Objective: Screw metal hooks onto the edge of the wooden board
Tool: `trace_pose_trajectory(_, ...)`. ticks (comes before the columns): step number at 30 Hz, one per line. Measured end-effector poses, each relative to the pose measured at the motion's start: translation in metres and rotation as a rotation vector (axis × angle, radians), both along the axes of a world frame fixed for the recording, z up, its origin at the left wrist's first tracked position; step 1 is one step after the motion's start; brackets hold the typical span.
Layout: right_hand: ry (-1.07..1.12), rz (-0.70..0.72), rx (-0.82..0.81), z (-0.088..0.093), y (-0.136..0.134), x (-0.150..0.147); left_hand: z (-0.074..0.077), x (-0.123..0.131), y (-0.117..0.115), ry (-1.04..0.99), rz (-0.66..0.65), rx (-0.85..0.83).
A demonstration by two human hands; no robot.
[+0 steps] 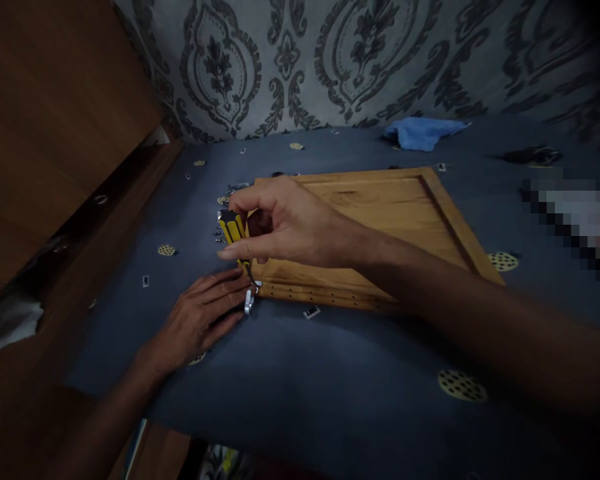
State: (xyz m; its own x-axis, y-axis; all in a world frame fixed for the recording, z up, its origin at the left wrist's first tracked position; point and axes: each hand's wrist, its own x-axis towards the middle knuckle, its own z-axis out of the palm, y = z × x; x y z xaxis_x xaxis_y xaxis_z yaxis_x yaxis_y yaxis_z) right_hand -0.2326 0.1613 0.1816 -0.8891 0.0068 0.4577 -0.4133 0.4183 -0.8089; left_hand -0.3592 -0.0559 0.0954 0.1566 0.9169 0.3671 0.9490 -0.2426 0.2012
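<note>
In the head view, your right hand point(293, 223) reaches in over the wooden tray point(463, 227) from the right. It is clamped on the screwdriver point(233, 230), thumb on the near side and index finger curled over the far side of the yellow and black handle. The screwdriver leans, its butt up and to the left and its shaft running down to the tray's near left corner. There the tip appears to meet a small silver bracket point(249, 302), though your fingers crowd the spot and you cannot be sure of contact.

Your left hand point(203, 313) lies palm down just left of that corner, fingers stretched toward the tray. The bracket sits at those fingertips; whether they pinch it or merely rest against it, you cannot tell.

The tray lies flat on the blue sheet point(330, 373), its raised rim facing up and a row of small dark holes along its near side. Beyond your left hand, by the tray's left side, loose metal bits point(219, 237) lie in a small scatter. Behind the tray you have a crumpled blue cloth point(425, 133) near the patterned wall point(290, 60), and a dark object point(533, 155) farther right, too dim to name.
</note>
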Motion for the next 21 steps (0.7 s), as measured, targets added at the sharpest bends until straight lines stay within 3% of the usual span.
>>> trace_pose_trajectory(3,-0.027,-0.068,-0.016,-0.004,-0.005,-0.003,-0.002,-0.001,-0.001,-0.018,0.015,-0.005)
trace_pose_trajectory(8,-0.143,0.149,-0.134,0.001,0.003,0.0,-0.003,-0.001,-0.001,-0.016,-0.002,0.013)
trace_pose_trajectory(11,-0.181,0.259,-0.106,0.002,0.008,0.002,-0.002,-0.001,0.0,-0.016,-0.009,0.019)
trace_pose_trajectory(17,-0.083,0.061,-0.103,-0.005,0.002,-0.002,-0.001,-0.001,0.001,0.006,-0.009,0.026)
trace_pose_trajectory(21,-0.123,0.122,-0.162,-0.005,0.003,-0.004,0.001,0.0,0.001,0.017,-0.015,0.025)
